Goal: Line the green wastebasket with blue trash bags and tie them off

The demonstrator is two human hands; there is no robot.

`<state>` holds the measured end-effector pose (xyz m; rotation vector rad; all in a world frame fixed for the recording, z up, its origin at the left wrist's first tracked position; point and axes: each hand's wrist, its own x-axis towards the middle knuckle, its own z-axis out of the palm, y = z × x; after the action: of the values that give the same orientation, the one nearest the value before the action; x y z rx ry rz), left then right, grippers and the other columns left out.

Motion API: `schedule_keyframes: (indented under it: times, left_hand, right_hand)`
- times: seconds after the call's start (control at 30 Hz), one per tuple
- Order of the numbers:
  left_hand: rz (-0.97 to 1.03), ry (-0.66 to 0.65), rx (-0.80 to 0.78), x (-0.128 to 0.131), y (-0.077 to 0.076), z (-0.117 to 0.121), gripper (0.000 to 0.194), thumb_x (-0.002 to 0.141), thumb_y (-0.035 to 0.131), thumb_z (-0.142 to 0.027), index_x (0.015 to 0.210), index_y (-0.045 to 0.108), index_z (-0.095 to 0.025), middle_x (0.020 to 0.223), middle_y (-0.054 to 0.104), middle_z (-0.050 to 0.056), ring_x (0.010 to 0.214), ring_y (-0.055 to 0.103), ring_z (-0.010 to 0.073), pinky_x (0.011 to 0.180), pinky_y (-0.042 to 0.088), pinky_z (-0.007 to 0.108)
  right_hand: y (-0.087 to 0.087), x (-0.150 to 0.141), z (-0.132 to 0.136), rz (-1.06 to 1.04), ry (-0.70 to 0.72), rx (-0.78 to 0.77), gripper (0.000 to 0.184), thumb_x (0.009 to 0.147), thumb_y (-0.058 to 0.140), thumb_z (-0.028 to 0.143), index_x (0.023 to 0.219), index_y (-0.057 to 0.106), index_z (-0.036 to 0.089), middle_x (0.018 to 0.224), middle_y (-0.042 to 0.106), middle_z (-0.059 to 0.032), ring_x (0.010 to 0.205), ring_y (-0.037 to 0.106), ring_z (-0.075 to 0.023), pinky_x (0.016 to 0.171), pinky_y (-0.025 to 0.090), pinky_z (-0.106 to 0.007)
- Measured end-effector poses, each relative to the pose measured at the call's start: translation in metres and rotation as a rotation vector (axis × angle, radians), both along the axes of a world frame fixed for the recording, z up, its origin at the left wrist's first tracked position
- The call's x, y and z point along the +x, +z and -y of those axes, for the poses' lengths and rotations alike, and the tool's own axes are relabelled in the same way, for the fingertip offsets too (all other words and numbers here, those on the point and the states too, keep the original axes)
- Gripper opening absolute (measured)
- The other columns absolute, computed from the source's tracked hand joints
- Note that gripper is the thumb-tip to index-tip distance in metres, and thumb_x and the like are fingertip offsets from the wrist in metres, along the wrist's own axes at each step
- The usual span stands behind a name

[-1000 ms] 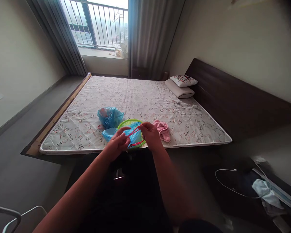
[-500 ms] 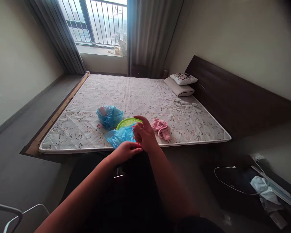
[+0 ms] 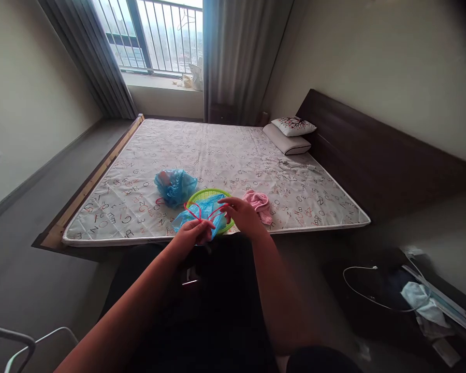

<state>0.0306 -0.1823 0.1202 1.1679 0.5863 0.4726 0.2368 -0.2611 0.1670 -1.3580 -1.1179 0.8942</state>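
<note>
A: Live at the near edge of the white, letter-printed mattress (image 3: 225, 150). Busy with what?

B: With the thin red plastic drawstring (image 3: 216, 211) of a crumpled, see-through light-blue plastic bag (image 3: 206, 205). Pinching it narrowly in the left hand (image 3: 196, 231), thumb on top; holding another strand in the right hand (image 3: 243, 214), seemingly just between the fingertips.

A: And the bag, lying where?

B: Just beyond both hands, across the round lime-green plastic mesh basket (image 3: 204, 193). Over the rim or partly inside? Impossible to tell.

A: At which step, then?

B: Spreading the strands left and right, by the look of it. Probably calling for a firm left pinch next, and for a gentle right, to avoid tearing the film.

A: Anything around?

B: Look left and farther off: see a bunched, knobbly blue plastic bag (image 3: 176, 187), with contents hard to identify. Look right: see a rumpled pink cloth (image 3: 259, 206), near the right hand. Far right, spot a white pillow printed with a tree (image 3: 294, 126), resting on a plain beige pillow (image 3: 287, 140).

A: In the way?

B: Mostly slack blue film under the strands, perhaps liable to catch on the basket.
</note>
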Motion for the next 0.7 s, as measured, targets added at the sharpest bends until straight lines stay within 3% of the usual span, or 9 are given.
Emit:
schedule_keyframes:
  times: [0.07,0.2,0.27,0.4,0.53,0.6,0.7]
  left_hand:
    - [0.022,0.064,-0.071,0.000,-0.002,0.000,0.053,0.080,0.081,-0.065,0.090,0.075,-0.014,0.073,0.072,0.007,0.051,0.055,0.0107,0.049,0.038,0.023]
    - [0.039,0.162,-0.232,0.000,0.000,-0.001,0.049,0.078,0.087,-0.058,0.091,0.069,-0.014,0.089,0.078,0.011,0.061,0.069,0.0162,0.051,0.049,0.023]
    - [0.098,0.221,-0.345,-0.001,0.003,-0.002,0.038,0.084,0.085,-0.048,0.092,0.067,-0.015,0.095,0.079,0.010,0.068,0.073,0.0167,0.054,0.054,0.023]
    - [0.272,0.245,-0.590,-0.003,0.006,-0.004,0.017,0.102,0.065,-0.026,0.090,0.065,-0.014,0.107,0.077,0.011,0.065,0.068,0.0083,0.060,0.058,0.018]
    - [0.380,0.193,-0.693,-0.004,0.008,-0.003,0.023,0.106,0.057,-0.022,0.086,0.065,-0.014,0.086,0.070,0.005,0.065,0.066,0.0089,0.065,0.059,0.019]
    - [0.410,0.150,-0.673,-0.005,0.010,-0.003,0.023,0.103,0.062,-0.024,0.083,0.065,-0.014,0.079,0.064,0.003,0.068,0.065,0.0111,0.067,0.060,0.022]
    - [0.408,0.117,-0.630,-0.007,0.013,-0.003,0.023,0.099,0.070,-0.026,0.080,0.065,-0.013,0.078,0.061,0.003,0.070,0.063,0.0124,0.067,0.058,0.024]
  right_hand:
    - [0.001,-0.002,-0.001,-0.037,-0.026,0.017,0.016,0.093,0.068,0.035,0.098,0.075,0.021,0.075,0.070,0.0022,0.060,0.068,-0.0117,0.064,0.054,-0.026]
    - [0.001,-0.007,0.004,-0.112,0.146,-0.008,0.022,0.095,0.068,0.042,0.098,0.070,0.020,0.075,0.071,0.0020,0.066,0.074,-0.0146,0.069,0.057,-0.027]
    - [-0.001,-0.010,0.008,-0.171,0.263,-0.033,0.027,0.094,0.071,0.047,0.100,0.067,0.020,0.079,0.072,0.0015,0.070,0.076,-0.0158,0.072,0.059,-0.029]
    - [-0.003,-0.017,0.015,-0.148,0.500,-0.132,0.028,0.095,0.071,0.047,0.099,0.064,0.020,0.084,0.073,0.0008,0.077,0.077,-0.0166,0.078,0.058,-0.030]
    - [-0.003,-0.017,0.015,-0.088,0.660,-0.196,0.020,0.093,0.071,0.038,0.099,0.068,0.020,0.085,0.074,-0.0007,0.079,0.073,-0.0159,0.079,0.055,-0.029]
    - [-0.004,-0.015,0.011,-0.128,0.498,-0.122,0.019,0.092,0.068,0.037,0.100,0.070,0.020,0.089,0.073,-0.0009,0.074,0.068,-0.0137,0.074,0.053,-0.028]
    - [-0.009,-0.013,0.001,-0.053,0.072,0.045,0.023,0.094,0.062,0.040,0.101,0.073,0.021,0.100,0.072,-0.0026,0.082,0.064,-0.0145,0.077,0.052,-0.028]
